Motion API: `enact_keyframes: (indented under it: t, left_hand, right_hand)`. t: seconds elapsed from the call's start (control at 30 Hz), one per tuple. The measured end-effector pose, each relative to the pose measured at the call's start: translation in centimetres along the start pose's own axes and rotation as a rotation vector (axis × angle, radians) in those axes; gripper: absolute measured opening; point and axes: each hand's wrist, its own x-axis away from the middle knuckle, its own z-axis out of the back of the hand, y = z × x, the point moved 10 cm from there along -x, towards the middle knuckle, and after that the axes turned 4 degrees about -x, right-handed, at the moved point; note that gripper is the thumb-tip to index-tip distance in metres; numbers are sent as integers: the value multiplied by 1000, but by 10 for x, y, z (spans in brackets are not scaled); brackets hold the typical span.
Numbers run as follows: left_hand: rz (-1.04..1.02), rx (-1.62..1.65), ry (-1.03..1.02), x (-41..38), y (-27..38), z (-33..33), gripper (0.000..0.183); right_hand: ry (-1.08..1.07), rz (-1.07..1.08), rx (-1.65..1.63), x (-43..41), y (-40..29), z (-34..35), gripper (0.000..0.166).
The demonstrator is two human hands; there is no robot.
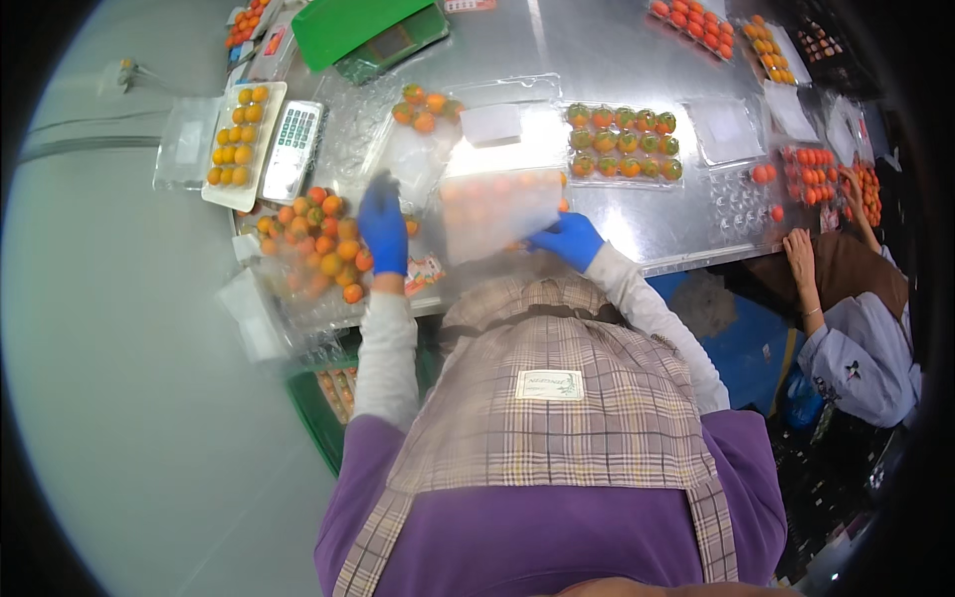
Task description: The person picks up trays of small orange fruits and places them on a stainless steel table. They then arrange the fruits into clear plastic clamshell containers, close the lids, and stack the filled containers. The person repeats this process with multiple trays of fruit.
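Note:
My left hand (384, 227), in a blue glove with dark fingertips, is beside a loose heap of orange and red cherry tomatoes (321, 239); whether it holds anything is unclear. My right hand (571, 240), gloved in blue, grips the lower right corner of a translucent white sheet (496, 216). The sheet covers a tray of tomatoes (563, 201), and a few show past its right edge. To the right, a clear plastic tray (623, 181) holds rows of green-and-orange tomatoes (625, 142). Several loose tomatoes (424, 112) lie above the sheet, left of a small white pad (490, 124).
A digital scale (293, 149) and a white tray of yellow tomatoes (237, 142) stand at the left. A green crate (358, 30) is at the back. Another person's hands (802, 261) are at the far right, near more trays. A green crate (317, 425) is below the table edge.

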Motion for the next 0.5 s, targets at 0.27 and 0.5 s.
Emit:
enact_keyframes:
  t: [0.27, 0.5]
  left_hand:
    - [164, -279, -158, 111, -73, -23, 40]
    - [202, -220, -170, 134, -82, -30, 45]
  right_hand:
    - [10, 12, -842, -83, -81, 26, 50]
    - [69, 95, -501, -66, -110, 21, 38]
